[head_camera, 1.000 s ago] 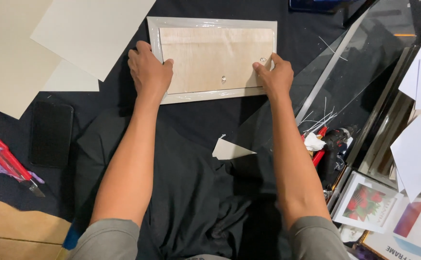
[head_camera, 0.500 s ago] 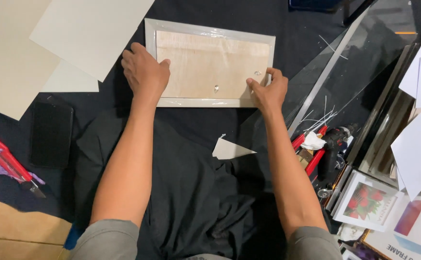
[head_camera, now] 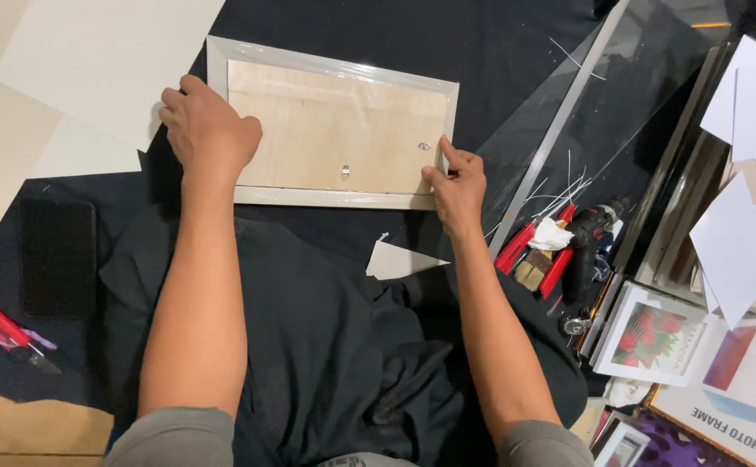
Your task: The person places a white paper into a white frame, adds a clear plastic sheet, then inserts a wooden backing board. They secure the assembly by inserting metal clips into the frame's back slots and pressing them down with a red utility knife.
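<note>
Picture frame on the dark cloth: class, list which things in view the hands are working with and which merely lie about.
In hand:
picture frame, back up
left hand on its left end
right hand at its lower right corner

Lying about:
paper scrap
red-handled tools
flower print
white card sheets

Picture frame [head_camera: 334,130] lies on cloth [head_camera: 326,346], paper sheets [head_camera: 92,60] left, glass pane [head_camera: 602,95] right

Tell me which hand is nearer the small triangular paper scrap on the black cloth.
Right. The right hand rests just above the triangular paper scrap; the left hand is farther, up-left.
</note>
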